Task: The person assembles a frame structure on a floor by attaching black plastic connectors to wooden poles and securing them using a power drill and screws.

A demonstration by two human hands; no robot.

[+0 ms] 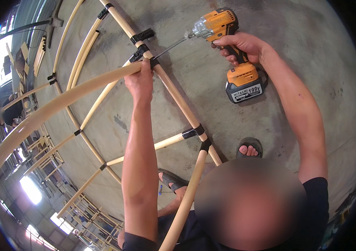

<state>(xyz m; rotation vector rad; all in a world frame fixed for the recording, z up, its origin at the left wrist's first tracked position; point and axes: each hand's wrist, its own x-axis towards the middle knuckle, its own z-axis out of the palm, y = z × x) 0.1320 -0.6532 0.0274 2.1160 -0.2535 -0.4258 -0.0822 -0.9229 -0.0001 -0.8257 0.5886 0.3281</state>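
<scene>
My right hand [245, 47] is wrapped round the handle of an orange and black cordless impact driver [220, 24] with a battery at its base. A long thin driver bit [171, 48] reaches from its chuck to a black joint [154, 62] on a beige rail [176, 94]. My left hand [139, 79] is closed round the end of a long beige pipe [77, 88], right at that joint, thumb up along the rail. From there the pipe runs off to the left, bowed by the lens. Whether the bit sits in a screw is too small to tell.
Beige pipes and black joints form a frame, with a lower crossbar [157, 145] and an upright pipe [186, 201] near my body. My sandalled feet stand on the grey concrete floor [303, 46]. Several pipe racks and another person [8, 111] are at the far left.
</scene>
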